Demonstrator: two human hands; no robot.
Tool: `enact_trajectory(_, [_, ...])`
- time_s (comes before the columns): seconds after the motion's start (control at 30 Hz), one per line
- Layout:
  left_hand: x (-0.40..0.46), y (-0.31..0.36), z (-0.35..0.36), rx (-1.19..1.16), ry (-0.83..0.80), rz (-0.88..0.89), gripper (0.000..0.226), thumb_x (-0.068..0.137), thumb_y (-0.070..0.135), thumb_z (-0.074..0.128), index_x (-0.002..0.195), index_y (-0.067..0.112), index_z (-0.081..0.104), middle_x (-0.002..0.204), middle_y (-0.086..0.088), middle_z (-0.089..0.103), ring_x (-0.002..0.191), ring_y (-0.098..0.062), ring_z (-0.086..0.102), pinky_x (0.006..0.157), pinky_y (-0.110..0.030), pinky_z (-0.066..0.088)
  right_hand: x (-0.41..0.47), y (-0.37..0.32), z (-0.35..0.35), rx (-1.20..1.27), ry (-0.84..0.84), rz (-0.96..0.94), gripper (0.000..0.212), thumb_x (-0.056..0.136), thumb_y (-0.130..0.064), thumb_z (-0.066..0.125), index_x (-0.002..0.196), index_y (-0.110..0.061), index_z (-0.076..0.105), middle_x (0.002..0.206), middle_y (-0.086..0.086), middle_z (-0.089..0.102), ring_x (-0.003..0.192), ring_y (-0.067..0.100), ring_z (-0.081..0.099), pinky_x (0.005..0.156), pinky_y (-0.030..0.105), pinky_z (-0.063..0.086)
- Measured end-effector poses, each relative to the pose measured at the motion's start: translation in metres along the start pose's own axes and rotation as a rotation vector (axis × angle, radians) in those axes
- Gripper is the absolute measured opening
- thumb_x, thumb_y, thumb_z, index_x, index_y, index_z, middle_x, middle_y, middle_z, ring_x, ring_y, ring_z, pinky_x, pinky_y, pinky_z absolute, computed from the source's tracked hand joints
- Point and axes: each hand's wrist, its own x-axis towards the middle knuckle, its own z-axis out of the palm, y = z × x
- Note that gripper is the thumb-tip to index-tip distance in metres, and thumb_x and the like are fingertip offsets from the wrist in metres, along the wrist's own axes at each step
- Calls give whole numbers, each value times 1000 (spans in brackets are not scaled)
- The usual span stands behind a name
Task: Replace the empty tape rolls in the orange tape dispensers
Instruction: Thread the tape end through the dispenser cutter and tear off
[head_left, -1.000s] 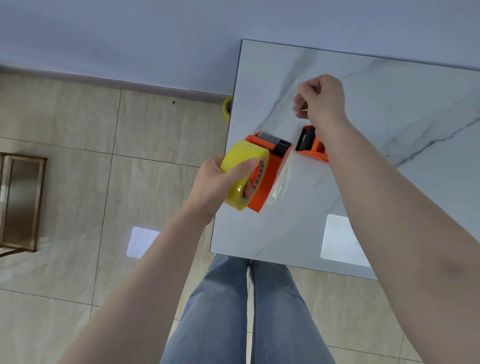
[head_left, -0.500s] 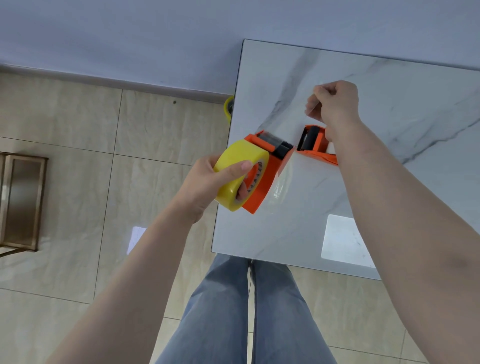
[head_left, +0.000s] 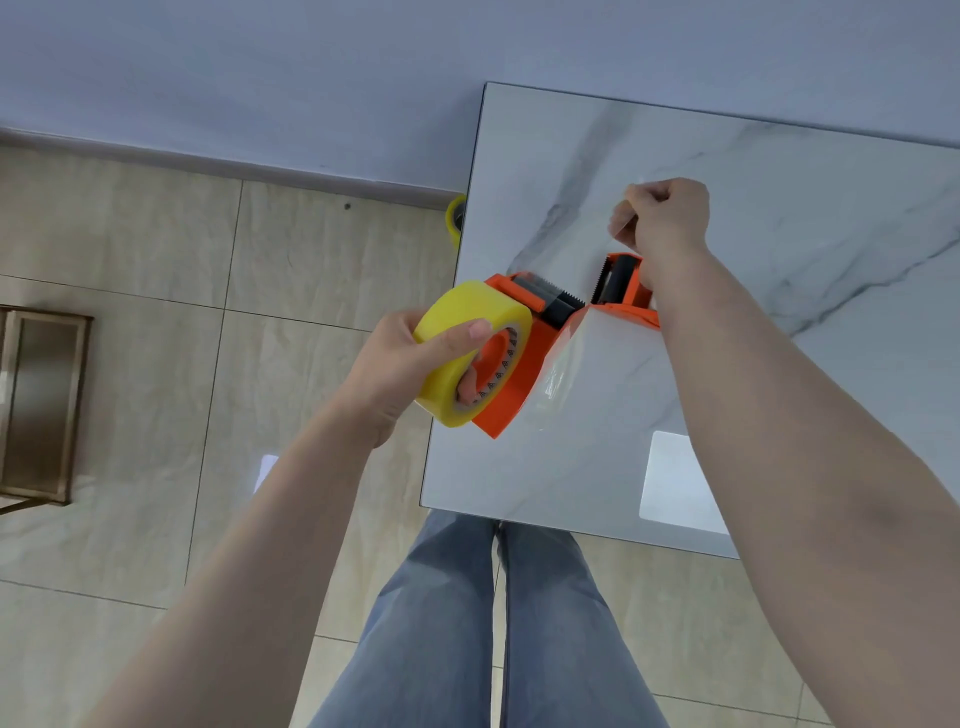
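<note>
We count two dispensers (head_left: 524, 374) (head_left: 626, 291) at the table's (head_left: 571, 478) 9 o'clock edge, and two yellow rolls. Our left hand (head_left: 400, 371) grips one roll (head_left: 470, 353) on the near dispenser; the other roll (head_left: 456, 218) sits at 11. Our right hand (head_left: 662, 223) pinches a clear tape strip (head_left: 558, 379).

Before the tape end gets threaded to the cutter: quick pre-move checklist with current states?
1. Left hand grips yellow tape roll: ok.
2. Roll seated on orange dispenser: ok, it appears mounted.
3. Right hand pinches clear tape end: ok.
4. Tape strip free of wrinkles: not ok, looks crumpled near the dispenser.
5. Serrated cutter unobstructed: ok.
6. Second dispenser clear of the pull path: cannot tell, the forearm covers part of it.
</note>
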Motion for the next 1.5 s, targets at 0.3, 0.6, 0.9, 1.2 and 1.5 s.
enact_trajectory(0.3, [-3,4,-8,-59,-3,57,48,52,56,75,85,21,71,77,3,74,73,-12,71,65,-25,56,-1,14,-6,67,13,102,33,94,0,52,62,-9,55,52,3,58,50,13,55,63,26,57])
enact_trajectory(0.6, [-5,13,-16,-112,51,103,70,44,68,80,91,18,69,80,0,74,77,-17,70,69,-32,58,-3,21,-14,173,15,179,29,91,4,57,64,-6,53,63,7,57,59,13,58,55,20,55])
enact_trajectory(0.9, [-1,49,-11,-258,238,131,46,69,46,74,95,12,60,58,6,67,52,-7,63,56,-24,53,-41,54,2,365,-139,517,26,92,13,49,87,-12,44,77,12,52,59,19,58,41,20,53])
enact_trajectory(1.2, [7,55,5,-209,342,137,45,87,38,67,42,37,66,49,8,63,52,-11,59,58,-25,55,-101,74,25,584,-321,924,30,96,11,36,90,-16,47,97,25,61,44,12,53,43,15,50])
enact_trajectory(1.5, [14,55,25,-236,441,166,39,84,36,71,54,16,56,47,-2,58,40,-15,51,48,-23,47,-131,72,46,991,-455,1005,23,94,6,38,87,2,60,72,10,61,49,10,55,41,13,48])
